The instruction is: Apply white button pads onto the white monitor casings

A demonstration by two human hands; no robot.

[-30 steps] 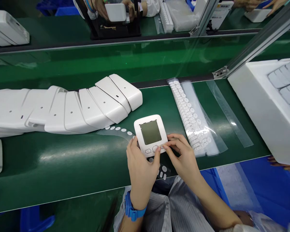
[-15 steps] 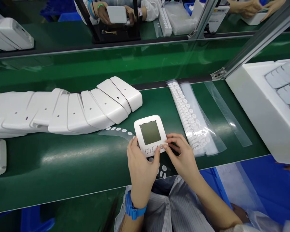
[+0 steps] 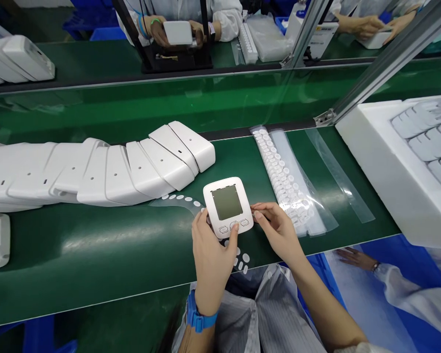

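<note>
A white blood pressure monitor (image 3: 213, 189) with a grey display and several buttons along its lower front is tilted slightly over the green bench. My left hand (image 3: 213, 252) grips its lower left side, the thumb lying on the front by the middle button. At the monitor's right edge, my right hand (image 3: 281, 230) has thumb and fingers pinched together, the fingertips touching or very near the casing. Whatever they pinch, if anything, is hidden. Beneath the monitor runs a clear strip with white oval pieces (image 3: 185, 199); more small white pieces (image 3: 245, 257) show below it.
A long row of white casings (image 3: 125, 171) lies to the left. Clear bags of small white parts (image 3: 279, 171) and a plastic strip (image 3: 341, 176) lie right, beside a white foam box (image 3: 375, 171). A metal frame post (image 3: 382, 63) slants above. Co-workers' hands (image 3: 371, 29) are across the bench.
My right thumb has slid off the monitor's front to its right edge. The left thumb has shifted slightly left on the front. A co-worker's arm has come into view at lower right.
</note>
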